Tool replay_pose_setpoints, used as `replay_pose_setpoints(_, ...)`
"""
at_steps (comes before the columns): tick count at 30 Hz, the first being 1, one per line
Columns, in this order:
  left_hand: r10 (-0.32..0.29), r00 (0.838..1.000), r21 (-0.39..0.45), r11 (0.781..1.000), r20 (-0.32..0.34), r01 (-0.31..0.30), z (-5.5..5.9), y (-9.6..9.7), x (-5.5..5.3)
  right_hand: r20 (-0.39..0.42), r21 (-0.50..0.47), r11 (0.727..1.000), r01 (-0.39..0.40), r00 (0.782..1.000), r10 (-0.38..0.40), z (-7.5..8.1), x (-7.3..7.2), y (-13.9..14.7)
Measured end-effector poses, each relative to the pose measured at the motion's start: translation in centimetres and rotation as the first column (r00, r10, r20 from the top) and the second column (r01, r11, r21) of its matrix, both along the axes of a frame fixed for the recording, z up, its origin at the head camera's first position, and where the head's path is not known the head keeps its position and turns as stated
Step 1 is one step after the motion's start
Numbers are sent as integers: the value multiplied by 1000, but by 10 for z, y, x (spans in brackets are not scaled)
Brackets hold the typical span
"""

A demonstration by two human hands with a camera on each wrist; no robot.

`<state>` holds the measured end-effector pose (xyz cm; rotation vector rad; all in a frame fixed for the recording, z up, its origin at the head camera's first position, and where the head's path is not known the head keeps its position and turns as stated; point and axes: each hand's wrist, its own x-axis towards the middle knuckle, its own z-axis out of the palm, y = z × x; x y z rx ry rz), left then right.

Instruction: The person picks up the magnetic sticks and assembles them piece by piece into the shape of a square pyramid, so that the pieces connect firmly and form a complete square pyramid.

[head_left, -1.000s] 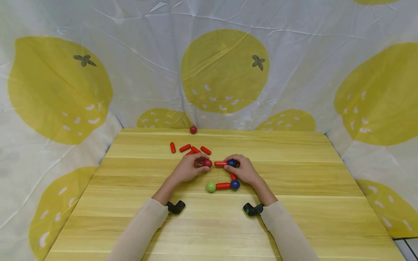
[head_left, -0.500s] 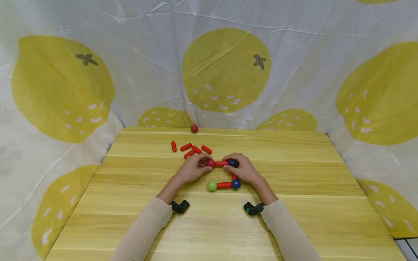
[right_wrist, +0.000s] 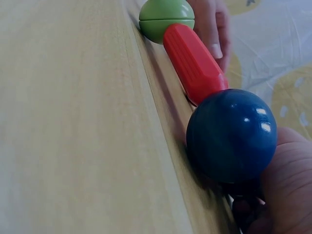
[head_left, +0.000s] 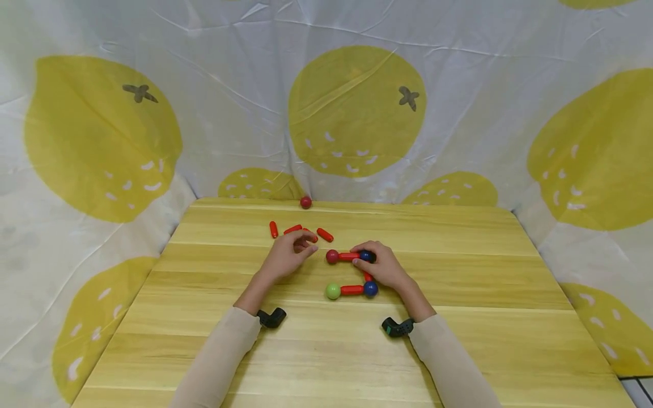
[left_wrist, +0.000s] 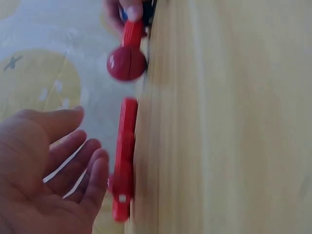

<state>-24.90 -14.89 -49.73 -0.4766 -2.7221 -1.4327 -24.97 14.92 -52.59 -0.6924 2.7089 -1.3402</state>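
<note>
A ball-and-rod toy frame lies on the table, open on its left side. Its far red rod (head_left: 349,256) joins a dark red ball (head_left: 332,256) to a far blue ball (head_left: 366,256). A side rod (head_left: 368,276) runs down to the near blue ball (right_wrist: 231,136), and a near red rod (right_wrist: 195,63) ends at a green ball (head_left: 333,291). My right hand (head_left: 385,266) pinches the far corner, with thumb and fingertips at the far rod and its blue ball. My left hand (head_left: 287,255), holding nothing, hovers left of the dark red ball, fingers relaxed near loose red rods (head_left: 325,234).
Several loose rods, one of them a red rod (head_left: 273,229) at the left, lie beyond my left hand, which partly covers some. Another red ball (head_left: 305,202) sits at the wooden table's (head_left: 459,351) back edge. Behind hangs a lemon-print cloth (head_left: 245,113).
My left hand brought the dark red ball against the far rod's end, let go, and drew back to the left toward the loose rods. My right hand kept its hold.
</note>
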Motion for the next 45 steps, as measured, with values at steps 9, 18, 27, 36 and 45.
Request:
replay_pose_setpoints(9, 338, 939, 24, 941, -55, -337, 7, -46, -27, 3, -8, 1000, 15, 1000, -15, 1, -1, 2)
replay_pose_setpoints(18, 446, 894, -119, 890, 31, -440, 5, -64, -38, -4, -22, 1000, 4, 1000, -4, -5, 0, -2)
replay_pose_setpoints(27, 460, 883, -121, 885, 90, -449, 5, -70, -36, -12, -19, 1000, 18, 1000, -18, -4, 1, -2)
replay_pose_setpoints(36, 429, 885, -56, 903, 183, -426, 9, -68, -15, -14, -7, 1000, 17, 1000, -17, -8, 0, -1)
replay_pose_setpoints(45, 169, 923, 142, 963, 347, -229, 17, -39, 15, -26, -11, 1000, 15, 1000, -16, -8, -1, -1)
